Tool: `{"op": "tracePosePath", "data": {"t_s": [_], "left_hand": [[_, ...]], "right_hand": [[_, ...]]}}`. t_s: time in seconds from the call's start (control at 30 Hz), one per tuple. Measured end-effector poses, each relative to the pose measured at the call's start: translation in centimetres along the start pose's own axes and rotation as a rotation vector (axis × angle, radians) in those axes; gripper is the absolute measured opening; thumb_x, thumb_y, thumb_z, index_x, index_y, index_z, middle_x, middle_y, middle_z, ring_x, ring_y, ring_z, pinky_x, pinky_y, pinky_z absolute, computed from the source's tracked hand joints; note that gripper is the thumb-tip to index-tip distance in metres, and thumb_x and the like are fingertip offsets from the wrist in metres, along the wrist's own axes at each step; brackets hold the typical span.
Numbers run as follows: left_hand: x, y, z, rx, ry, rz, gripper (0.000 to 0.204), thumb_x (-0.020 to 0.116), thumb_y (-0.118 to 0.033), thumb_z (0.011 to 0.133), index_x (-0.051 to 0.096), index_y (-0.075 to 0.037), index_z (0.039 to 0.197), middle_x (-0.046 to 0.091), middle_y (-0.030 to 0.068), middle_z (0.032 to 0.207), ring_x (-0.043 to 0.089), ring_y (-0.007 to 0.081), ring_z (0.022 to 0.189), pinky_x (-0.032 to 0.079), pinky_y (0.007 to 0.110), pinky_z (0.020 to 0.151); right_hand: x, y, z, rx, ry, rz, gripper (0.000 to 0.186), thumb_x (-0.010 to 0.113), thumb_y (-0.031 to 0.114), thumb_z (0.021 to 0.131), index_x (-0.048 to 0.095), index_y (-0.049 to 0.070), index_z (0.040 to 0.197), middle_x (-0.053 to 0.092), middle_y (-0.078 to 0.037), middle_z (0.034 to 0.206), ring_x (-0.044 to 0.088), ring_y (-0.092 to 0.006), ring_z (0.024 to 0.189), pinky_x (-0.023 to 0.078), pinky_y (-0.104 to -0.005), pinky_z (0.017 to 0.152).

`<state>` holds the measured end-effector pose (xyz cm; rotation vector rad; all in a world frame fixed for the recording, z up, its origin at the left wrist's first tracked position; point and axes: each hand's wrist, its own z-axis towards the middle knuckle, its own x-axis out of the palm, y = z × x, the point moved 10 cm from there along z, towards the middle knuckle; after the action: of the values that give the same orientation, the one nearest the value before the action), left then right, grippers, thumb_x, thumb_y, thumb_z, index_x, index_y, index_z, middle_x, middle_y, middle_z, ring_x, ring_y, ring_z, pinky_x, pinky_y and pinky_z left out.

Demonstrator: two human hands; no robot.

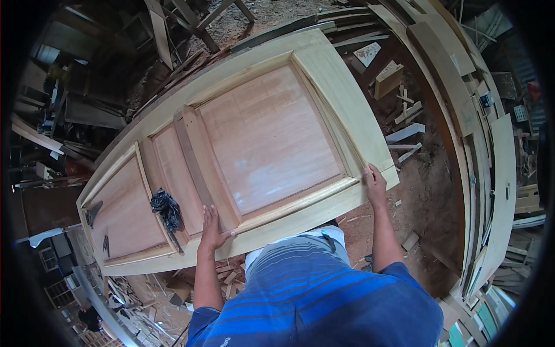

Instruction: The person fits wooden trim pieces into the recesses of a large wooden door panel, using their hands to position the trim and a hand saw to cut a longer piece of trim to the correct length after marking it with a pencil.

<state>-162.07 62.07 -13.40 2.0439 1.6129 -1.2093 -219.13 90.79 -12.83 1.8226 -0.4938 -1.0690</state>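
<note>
A pale wooden panel door (341,75) lies flat in front of me, with recessed reddish panels and moulding strips along their edges. My left hand (214,230) rests on its near edge beside a crosspiece, fingers stretched out and holding nothing. Near the door's right corner, my right hand (375,184) pinches the near end of a thin wooden moulding strip (338,118). That strip lies at a slant over the right end of the large panel (266,139). A crumpled black plastic bag (166,209) sits on the door to the left of my left hand.
Two small dark objects, one tool-like (92,211), lie on the left panel. Long boards (445,75) lean in a curve at the right. Wood offcuts (407,134) and shavings litter the ground beyond the door's right end. Wooden trestle legs (196,26) stand at the far side.
</note>
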Motion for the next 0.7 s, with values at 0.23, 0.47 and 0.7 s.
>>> {"op": "tracePosePath", "data": {"t_s": [0.23, 0.47, 0.7], "left_hand": [[0.2, 0.5, 0.0, -0.001, -0.004, 0.005, 0.141, 0.095, -0.038, 0.068, 0.0, -0.006, 0.168, -0.009, 0.0314, 0.171, -0.002, 0.0406, 0.161, 0.011, 0.045, 0.131], [0.7, 0.4, 0.0, 0.045, 0.005, 0.022, 0.142, 0.095, -0.036, 0.068, -0.002, -0.008, 0.168, -0.01, 0.0298, 0.171, -0.002, 0.0407, 0.161, 0.011, 0.044, 0.131], [0.6, 0.5, 0.2, 0.06, -0.019, -0.049, 0.141, 0.095, -0.03, 0.068, -0.003, -0.01, 0.168, -0.011, 0.0287, 0.172, -0.002, 0.0412, 0.161, 0.012, 0.045, 0.13]], "right_hand": [[1.4, -0.1, 0.4, 0.118, 0.094, -0.029, 0.04, 0.065, 0.032, 0.104, 0.069, 0.005, 0.133, 0.075, -0.016, 0.107, 0.07, -0.0175, 0.093, 0.054, -0.0334, 0.084], [0.8, 1.9, 1.1, -0.068, 0.096, -0.379, 0.041, 0.071, 0.029, 0.097, 0.071, 0.008, 0.132, 0.063, -0.015, 0.091, 0.064, -0.0322, 0.087, 0.052, -0.0418, 0.081], [1.2, 2.7, 2.1, -0.171, 0.244, -0.388, 0.044, 0.077, 0.024, 0.09, 0.072, 0.013, 0.132, 0.061, -0.013, 0.089, 0.06, -0.0287, 0.087, 0.05, -0.0399, 0.082]]}}
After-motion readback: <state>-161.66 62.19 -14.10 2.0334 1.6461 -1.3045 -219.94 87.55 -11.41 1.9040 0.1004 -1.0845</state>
